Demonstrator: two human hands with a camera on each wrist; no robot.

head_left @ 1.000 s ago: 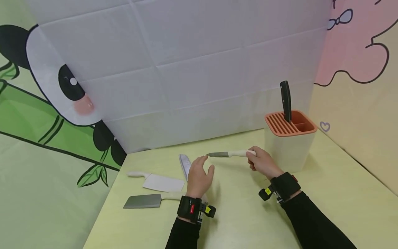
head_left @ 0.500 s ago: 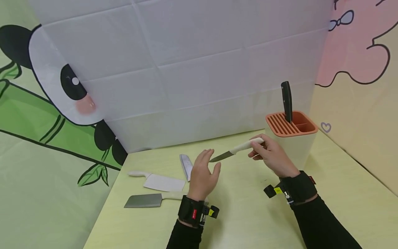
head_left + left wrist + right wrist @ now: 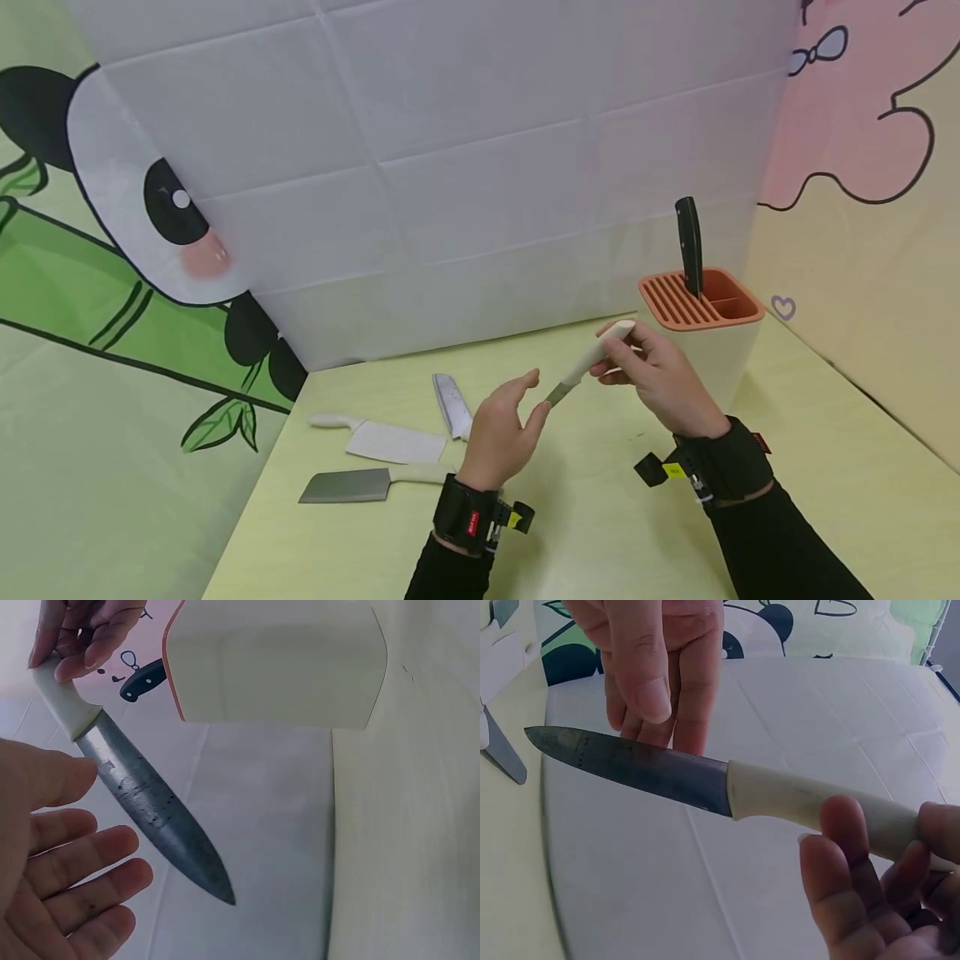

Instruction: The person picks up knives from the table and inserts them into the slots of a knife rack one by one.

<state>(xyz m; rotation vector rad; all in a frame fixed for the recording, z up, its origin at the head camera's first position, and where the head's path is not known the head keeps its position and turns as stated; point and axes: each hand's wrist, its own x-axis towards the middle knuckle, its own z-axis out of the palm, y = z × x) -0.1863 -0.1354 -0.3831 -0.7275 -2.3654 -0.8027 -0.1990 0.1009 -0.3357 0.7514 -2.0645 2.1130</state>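
Observation:
My right hand [image 3: 663, 375] pinches the white handle of a small paring knife [image 3: 588, 360] above the table. The knife slants, with its dark, speckled blade [image 3: 161, 806] down and to the left. My left hand [image 3: 497, 442] is beside the blade, fingers loosely extended. Its thumb comes close to the blade near the handle; whether they touch I cannot tell. In the right wrist view the whole blade [image 3: 652, 772] shows in front of the left fingers, and the right fingers [image 3: 844, 825] are at the handle's rear.
A white knife block [image 3: 720, 358] with an orange slotted top stands at right, a black-handled knife [image 3: 688, 246] in it. On the table's left lie a white-handled cleaver [image 3: 397, 440], a grey-bladed cleaver [image 3: 348, 485] and another knife [image 3: 452, 404], partly behind my left hand.
The right hand has risen and tilted the paring knife from nearly level to blade-down. My left hand has shifted right, staying near the blade. The other knives have not moved.

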